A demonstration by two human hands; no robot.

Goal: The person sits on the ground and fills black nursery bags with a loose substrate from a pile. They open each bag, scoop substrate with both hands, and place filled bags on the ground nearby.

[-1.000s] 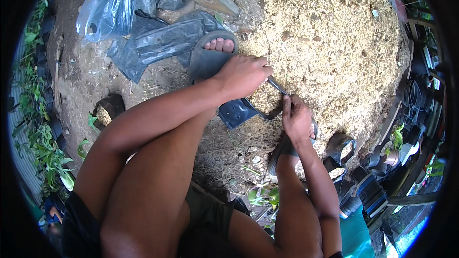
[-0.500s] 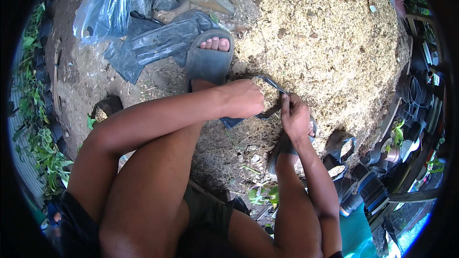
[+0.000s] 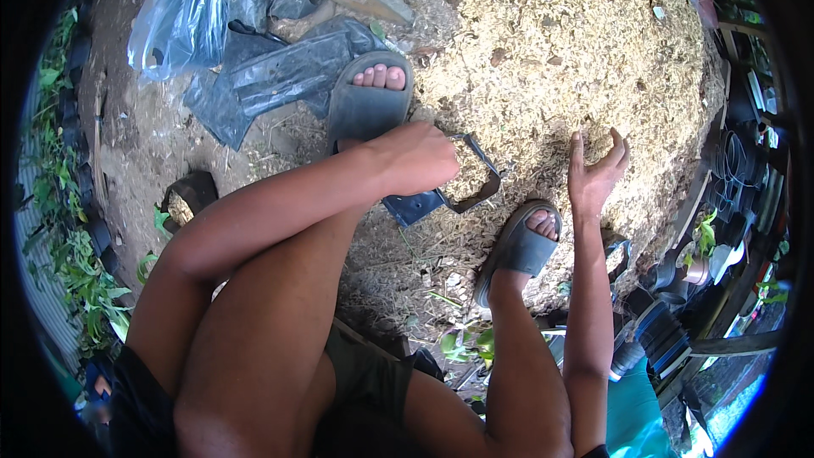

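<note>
Head view shows filling under way — left hand (image 3: 417,157) grips the small black plastic planting bag (image 3: 462,187) open while right hand (image 3: 596,171), fingers spread, rests empty on the pale sawdust-like mound (image 3: 577,51) — scooping seems due next.

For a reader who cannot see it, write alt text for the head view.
A squatting person's left hand holds a small black bag open at the edge of a husk pile, while the right hand rests open on the pile. Both feet wear grey sandals.

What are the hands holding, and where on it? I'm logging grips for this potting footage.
The left hand grips the black plastic bag by the near rim of its open mouth. The right hand holds nothing; it rests open on the husk pile.
</note>
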